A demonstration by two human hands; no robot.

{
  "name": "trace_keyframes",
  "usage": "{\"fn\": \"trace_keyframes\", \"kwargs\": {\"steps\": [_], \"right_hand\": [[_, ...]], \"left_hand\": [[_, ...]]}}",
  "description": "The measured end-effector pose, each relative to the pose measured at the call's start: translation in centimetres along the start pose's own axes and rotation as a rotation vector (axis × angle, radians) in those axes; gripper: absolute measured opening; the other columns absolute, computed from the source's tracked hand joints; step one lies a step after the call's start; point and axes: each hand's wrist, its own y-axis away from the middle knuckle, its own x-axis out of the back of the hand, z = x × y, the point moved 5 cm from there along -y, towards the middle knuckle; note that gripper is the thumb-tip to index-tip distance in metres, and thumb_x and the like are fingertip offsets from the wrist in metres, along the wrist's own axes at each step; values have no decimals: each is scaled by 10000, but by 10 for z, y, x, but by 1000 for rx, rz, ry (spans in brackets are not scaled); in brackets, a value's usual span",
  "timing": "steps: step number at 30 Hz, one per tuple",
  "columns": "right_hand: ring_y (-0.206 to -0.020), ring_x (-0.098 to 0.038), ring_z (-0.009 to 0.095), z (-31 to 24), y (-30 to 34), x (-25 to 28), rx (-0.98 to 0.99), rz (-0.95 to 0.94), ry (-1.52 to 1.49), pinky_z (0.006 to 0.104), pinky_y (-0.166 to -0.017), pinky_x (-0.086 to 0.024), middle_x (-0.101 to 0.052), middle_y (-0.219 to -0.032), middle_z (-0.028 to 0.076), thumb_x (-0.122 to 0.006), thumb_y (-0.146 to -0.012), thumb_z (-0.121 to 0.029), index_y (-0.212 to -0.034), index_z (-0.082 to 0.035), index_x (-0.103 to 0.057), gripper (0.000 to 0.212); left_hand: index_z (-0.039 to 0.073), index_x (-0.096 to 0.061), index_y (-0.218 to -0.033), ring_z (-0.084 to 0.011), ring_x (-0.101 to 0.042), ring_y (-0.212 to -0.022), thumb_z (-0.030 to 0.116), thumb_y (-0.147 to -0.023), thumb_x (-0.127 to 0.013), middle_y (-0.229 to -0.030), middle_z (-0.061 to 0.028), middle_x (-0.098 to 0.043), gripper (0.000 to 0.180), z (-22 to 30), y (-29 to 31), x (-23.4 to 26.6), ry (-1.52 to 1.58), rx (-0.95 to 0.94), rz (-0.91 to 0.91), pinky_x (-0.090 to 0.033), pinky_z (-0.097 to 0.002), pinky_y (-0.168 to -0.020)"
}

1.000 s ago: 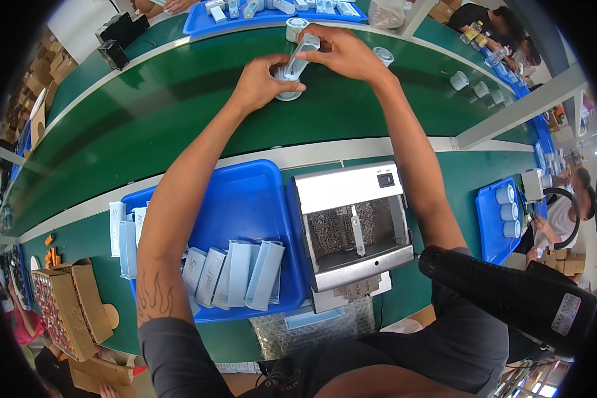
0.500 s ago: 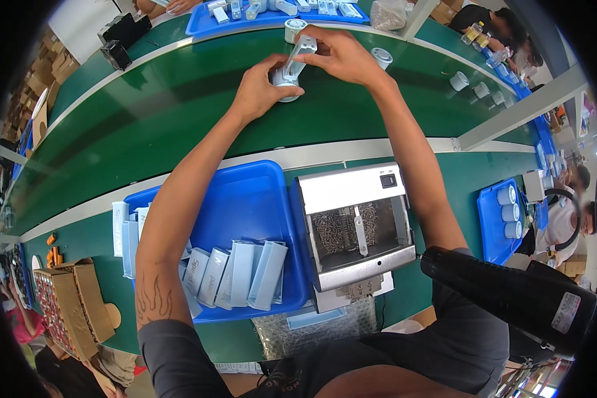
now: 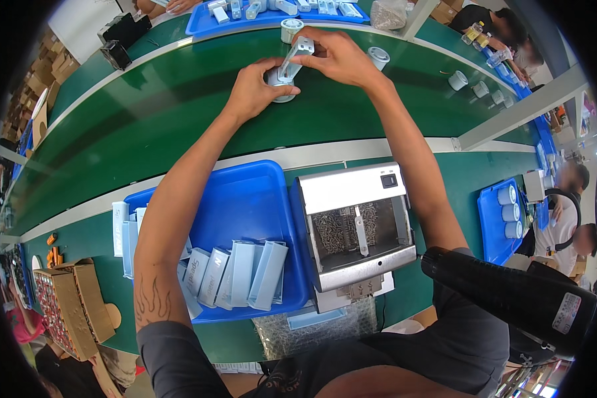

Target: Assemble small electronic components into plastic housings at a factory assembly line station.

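Over the green belt at the far side, my left hand [image 3: 252,89] is closed around a round white plastic housing [image 3: 283,97], thumb along its near side. My right hand [image 3: 338,58] is closed on a pale blue plastic handle piece [image 3: 303,46], which stands tilted on the housing. The two parts touch; whether they are joined is hidden by my fingers. Just beyond my hands stands a round white unit [image 3: 292,30], and another similar white unit [image 3: 377,58] is right of my right hand.
Nearer me, a blue tray [image 3: 245,189] holds several pale blue casings [image 3: 268,275]. Beside it sits a metal screw feeder [image 3: 351,182] full of screws. A black tool [image 3: 504,295] juts in at right. Far blue tray [image 3: 202,26] holds parts; white units [image 3: 458,81] stand on the belt.
Both hands and the held parts have shifted slightly left, as have the white units on the belt. The grip looks the same. People at the right edge have moved.
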Motion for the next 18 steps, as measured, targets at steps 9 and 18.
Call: {"fn": "trace_keyframes", "kwargs": {"steps": [9,18], "right_hand": [[-689,-604,139,10,-1,-15,-74,38,-153,304,-631,-475,-681,-872,94,-714,-932,-252,-1241,-82,-607,368],[-722,-684,158,32,-1,-19,-293,180,-670,298,-661,-580,-664,-875,94,-743,-892,-158,-1137,-47,-616,297]], "left_hand": [[-23,-669,-1175,-264,-700,-935,308,-633,-927,-1083,-172,-710,686,1,0,7,-52,21,-2,-539,-351,-876],[31,-487,-1397,-292,-637,-1135,382,-696,-891,-1247,-201,-647,882,0,-25,34,-20,73,-254,-497,-364,-987]]}}
